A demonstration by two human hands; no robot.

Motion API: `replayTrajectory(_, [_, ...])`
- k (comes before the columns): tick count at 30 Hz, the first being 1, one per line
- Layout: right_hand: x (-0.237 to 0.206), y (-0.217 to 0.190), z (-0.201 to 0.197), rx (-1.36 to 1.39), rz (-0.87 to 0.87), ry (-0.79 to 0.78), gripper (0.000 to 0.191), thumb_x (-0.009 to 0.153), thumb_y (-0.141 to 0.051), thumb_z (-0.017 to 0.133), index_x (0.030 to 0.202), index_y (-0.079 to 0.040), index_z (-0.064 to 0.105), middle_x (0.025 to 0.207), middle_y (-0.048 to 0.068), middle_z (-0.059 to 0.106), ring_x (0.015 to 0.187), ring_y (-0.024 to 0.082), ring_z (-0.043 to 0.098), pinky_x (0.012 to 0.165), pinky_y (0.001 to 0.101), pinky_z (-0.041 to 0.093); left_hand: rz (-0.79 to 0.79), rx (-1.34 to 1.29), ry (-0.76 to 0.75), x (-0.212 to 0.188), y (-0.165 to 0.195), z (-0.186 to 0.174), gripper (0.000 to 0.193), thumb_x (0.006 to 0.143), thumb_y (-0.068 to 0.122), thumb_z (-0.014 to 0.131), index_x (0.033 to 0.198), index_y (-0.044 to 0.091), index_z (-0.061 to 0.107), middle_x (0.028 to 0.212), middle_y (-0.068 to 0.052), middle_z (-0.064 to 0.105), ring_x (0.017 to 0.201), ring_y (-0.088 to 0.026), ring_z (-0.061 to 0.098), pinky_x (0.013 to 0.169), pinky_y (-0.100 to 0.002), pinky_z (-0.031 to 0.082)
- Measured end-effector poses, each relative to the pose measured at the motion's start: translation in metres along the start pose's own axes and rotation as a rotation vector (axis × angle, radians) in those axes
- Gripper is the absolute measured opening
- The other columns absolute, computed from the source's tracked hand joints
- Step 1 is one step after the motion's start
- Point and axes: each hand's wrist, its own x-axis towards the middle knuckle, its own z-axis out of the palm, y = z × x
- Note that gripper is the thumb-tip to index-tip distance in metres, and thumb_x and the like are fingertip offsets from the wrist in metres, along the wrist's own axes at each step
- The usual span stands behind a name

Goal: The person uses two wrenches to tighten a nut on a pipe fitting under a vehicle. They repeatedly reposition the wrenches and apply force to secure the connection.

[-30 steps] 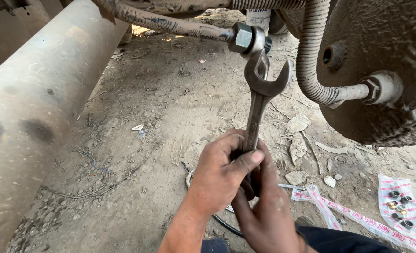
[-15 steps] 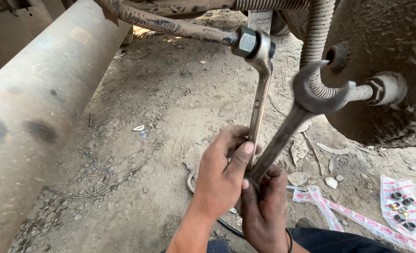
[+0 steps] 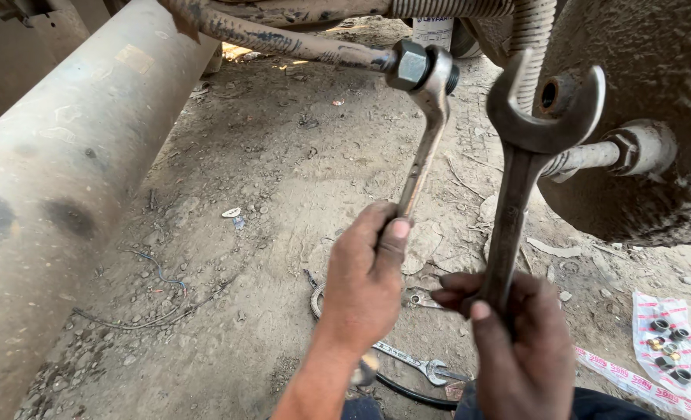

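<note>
My left hand (image 3: 365, 276) grips the lower end of a long spanner (image 3: 423, 148) whose head sits on a big hex nut (image 3: 409, 64) at the end of a rusty rod (image 3: 275, 35). My right hand (image 3: 520, 342) holds a second, open-ended spanner (image 3: 528, 167) upright by its shaft. Its jaws stand free in the air, in front of a corrugated hose (image 3: 528, 31) and near a fitting (image 3: 629, 149) on the dirty metal housing (image 3: 656, 93).
A large grey cylinder (image 3: 57, 171) runs along the left. Dusty ground (image 3: 283, 194) lies below with more spanners (image 3: 407, 359) near my hands, a wire (image 3: 159, 276), and plastic packets of small nuts (image 3: 668, 354) at the right.
The first spanner has been set on the hex nut. My right hand has drawn a second spanner away from my left hand and raised it upright to the right.
</note>
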Motion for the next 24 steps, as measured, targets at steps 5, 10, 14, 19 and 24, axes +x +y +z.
replayTrajectory(5, [0.024, -0.015, -0.002, -0.175, -0.134, -0.090, 0.032, 0.101, 0.004, 0.050, 0.132, 0.003, 0.051, 0.089, 0.011, 0.071, 0.078, 0.014, 0.068, 0.070, 0.0285, 0.057, -0.087, 0.068, -0.019, -0.002, 0.000, -0.005, 0.030, 0.102, 0.035, 0.050, 0.101, 0.010, 0.067, 0.066, 0.003, 0.051, 0.050, -0.008, 0.041, 0.040, -0.026, 0.035])
replayTrajectory(10, [0.039, -0.026, 0.005, -0.307, -0.168, -0.064, 0.035, 0.101, 0.003, 0.050, 0.136, 0.003, 0.048, 0.086, 0.010, 0.070, 0.073, 0.012, 0.065, 0.062, 0.0255, 0.053, -0.031, 0.052, -0.025, -0.002, 0.005, 0.006, 0.034, 0.103, 0.036, 0.051, 0.096, 0.007, 0.068, 0.063, 0.003, 0.054, 0.047, -0.008, 0.043, 0.038, -0.028, 0.035])
replayTrajectory(14, [0.043, -0.028, 0.004, -0.193, -0.194, -0.079, 0.034, 0.103, 0.004, 0.051, 0.137, 0.002, 0.047, 0.087, 0.011, 0.069, 0.075, 0.012, 0.065, 0.064, 0.0255, 0.053, 0.005, -0.010, 0.021, -0.004, 0.005, 0.009, 0.037, 0.103, 0.037, 0.050, 0.096, 0.005, 0.068, 0.062, 0.002, 0.054, 0.049, -0.007, 0.046, 0.040, -0.027, 0.037])
replayTrajectory(19, [0.036, -0.021, -0.002, -0.159, -0.144, -0.059, 0.036, 0.101, 0.004, 0.052, 0.136, 0.002, 0.047, 0.089, 0.011, 0.070, 0.077, 0.013, 0.066, 0.065, 0.0258, 0.054, 0.048, -0.033, 0.091, -0.004, -0.001, 0.015, 0.038, 0.105, 0.037, 0.052, 0.096, 0.004, 0.067, 0.066, 0.003, 0.054, 0.053, -0.007, 0.047, 0.042, -0.025, 0.039])
replayTrajectory(24, [0.036, -0.010, 0.000, -0.157, -0.165, -0.077, 0.033, 0.104, 0.000, 0.052, 0.136, 0.002, 0.047, 0.087, 0.010, 0.070, 0.077, 0.012, 0.065, 0.065, 0.0248, 0.052, 0.025, -0.141, 0.107, 0.003, -0.005, 0.020, 0.037, 0.104, 0.037, 0.052, 0.096, 0.004, 0.067, 0.066, 0.002, 0.054, 0.053, -0.008, 0.046, 0.042, -0.025, 0.038])
